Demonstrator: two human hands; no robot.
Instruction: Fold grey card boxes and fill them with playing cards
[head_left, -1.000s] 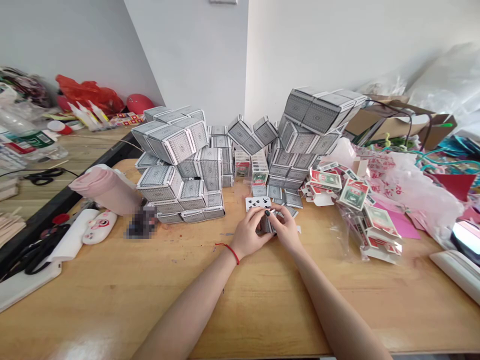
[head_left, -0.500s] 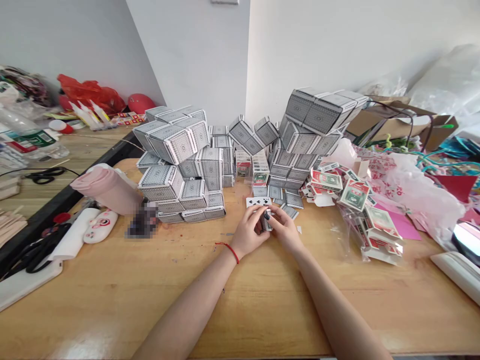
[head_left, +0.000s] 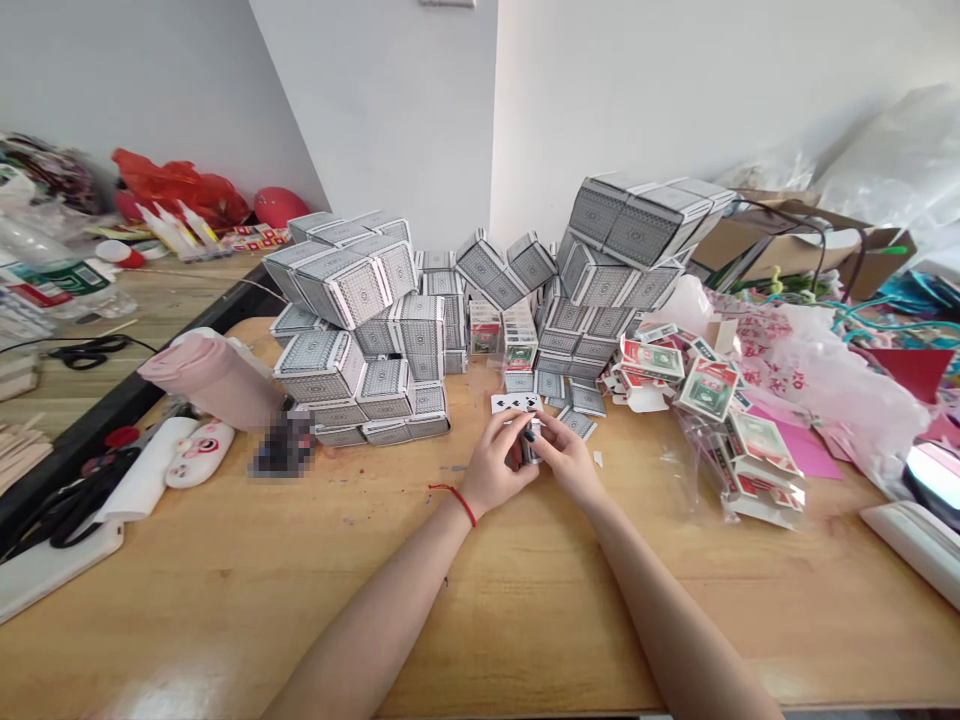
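My left hand (head_left: pixel 498 460), with a red string bracelet on the wrist, and my right hand (head_left: pixel 566 455) meet at the middle of the table. Their fingers are closed around a small folded playing card (head_left: pixel 532 448) with a grey patterned back, held upright and partly hidden by the fingers. Just beyond my fingertips lies a face-up playing card (head_left: pixel 514 402) with black spade pips. Several loose cards (head_left: pixel 577 422) lie back-up behind my right hand.
Stacked blocks made of grey-backed cards rise at the left (head_left: pixel 345 370) and right (head_left: pixel 622 270). Opened card boxes (head_left: pixel 761 450) and a plastic bag (head_left: pixel 810 370) lie to the right. At the left are a pink rolled item (head_left: pixel 217 375) and black-handled scissors (head_left: pixel 82 495).
Both hands stay in nearly the same place around the folded playing card, with only slight finger movement. The whole view has shifted very slightly.
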